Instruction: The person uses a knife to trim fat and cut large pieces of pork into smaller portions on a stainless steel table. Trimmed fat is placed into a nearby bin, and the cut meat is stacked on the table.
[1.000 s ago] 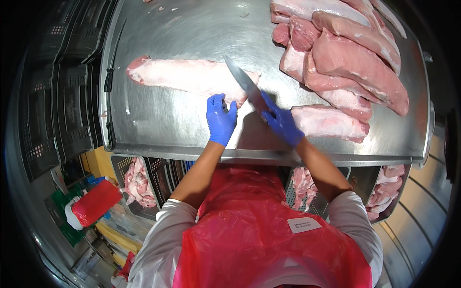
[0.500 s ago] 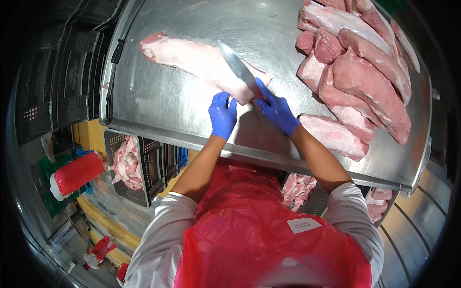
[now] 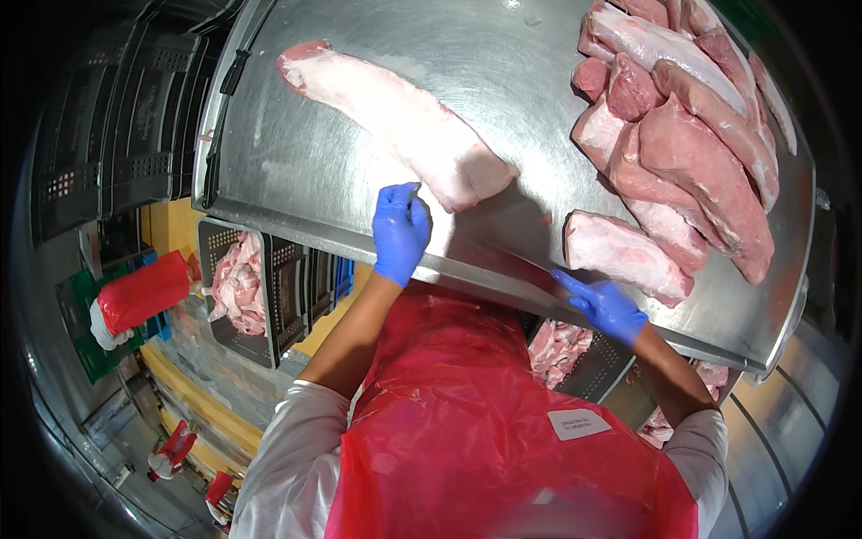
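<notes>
A long pale slab of meat (image 3: pixel 386 112), likely pork loin, lies slantwise on the steel table (image 3: pixel 269 171), its fat side up. My left hand (image 3: pixel 400 232), in a blue glove, is curled closed beside the slab's near end, just short of its edge; whatever the fingers hold, if anything, is hidden. Farther right, at the table's front edge, my blue-gloved right hand (image 3: pixel 603 305) is closed round a knife (image 3: pixel 519 267). Its blade points left, low over the edge, dark with a red reflection; the handle is mostly covered by the hand.
Several trimmed meat pieces (image 3: pixel 700 171) are heaped on the table's right, with a shorter piece (image 3: pixel 628 256) nearest my right hand. A grey crate (image 3: pixel 274 346) of trimmings stands below left, and another crate of trimmings (image 3: pixel 558 355) under the front edge. A co-worker in red (image 3: pixel 144 292) is far left.
My right hand has drawn the knife away from the slab, down and right to the table edge. My left hand has shifted slightly left and down, off the slab, whose near end now shows fully.
</notes>
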`<state>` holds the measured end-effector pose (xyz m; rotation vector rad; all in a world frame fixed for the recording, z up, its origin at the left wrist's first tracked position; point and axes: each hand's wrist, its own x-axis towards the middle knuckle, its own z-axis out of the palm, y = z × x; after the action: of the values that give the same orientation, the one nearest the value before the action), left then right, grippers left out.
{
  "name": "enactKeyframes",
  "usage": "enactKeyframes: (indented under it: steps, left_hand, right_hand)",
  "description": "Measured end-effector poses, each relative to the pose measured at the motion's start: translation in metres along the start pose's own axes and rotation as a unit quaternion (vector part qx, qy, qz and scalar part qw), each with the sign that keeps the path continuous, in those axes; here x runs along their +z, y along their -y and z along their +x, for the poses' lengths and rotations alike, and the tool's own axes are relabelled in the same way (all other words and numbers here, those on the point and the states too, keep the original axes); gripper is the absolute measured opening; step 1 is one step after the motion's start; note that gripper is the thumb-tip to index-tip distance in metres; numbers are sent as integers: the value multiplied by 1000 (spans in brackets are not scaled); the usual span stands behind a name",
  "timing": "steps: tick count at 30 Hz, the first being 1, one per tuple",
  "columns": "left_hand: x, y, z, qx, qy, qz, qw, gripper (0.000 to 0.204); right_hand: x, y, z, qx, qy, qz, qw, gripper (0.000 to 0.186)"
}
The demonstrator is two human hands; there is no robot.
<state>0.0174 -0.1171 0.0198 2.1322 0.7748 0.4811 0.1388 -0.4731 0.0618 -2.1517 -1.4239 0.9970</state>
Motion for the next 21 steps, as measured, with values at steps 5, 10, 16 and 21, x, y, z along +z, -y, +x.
enactKeyframes:
  steps: [5,10,16,21]
  left_hand:
    - [43,-31,14,139,24,110,984,38]
    - [57,-26,21,24,27,153,988,36]
    - [45,-2,32,-88,-7,51,995,27]
    - [43,5,29,-172,8,-65,983,19]
  right_hand:
    - [17,-4,-7,228,-152,267,924,63]
    - [35,24,59,253,-249,356,865,64]
    - [50,45,151,123,-285,289,906,63]
    - [40,45,203,94,-277,277,915,61]
